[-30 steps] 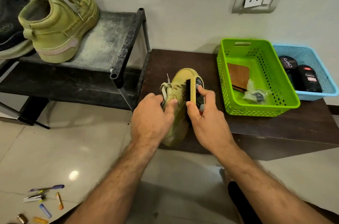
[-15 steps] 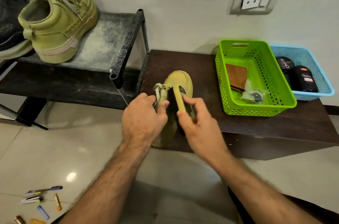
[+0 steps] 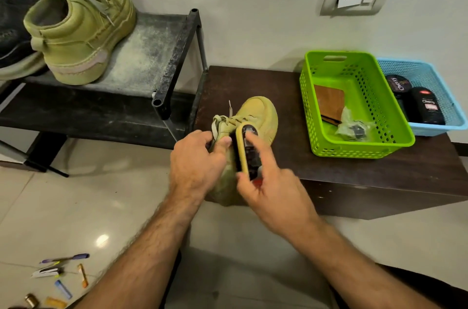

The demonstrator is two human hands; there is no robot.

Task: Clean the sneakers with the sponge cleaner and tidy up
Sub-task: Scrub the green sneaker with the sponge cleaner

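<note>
Sneaker [image 3: 255,116] at frame centre: my left hand [image 3: 195,161] pinches its collar; right hand [image 3: 268,189] grips sponge cleaner [image 3: 247,150]. I'd stroke evenly.

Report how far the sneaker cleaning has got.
Done: cannot tell. In hand: left hand steadies the sneaker on the table; right hand holds the sponge cleaner against it. Left: second sneaker on the rack, then tidying.
</note>
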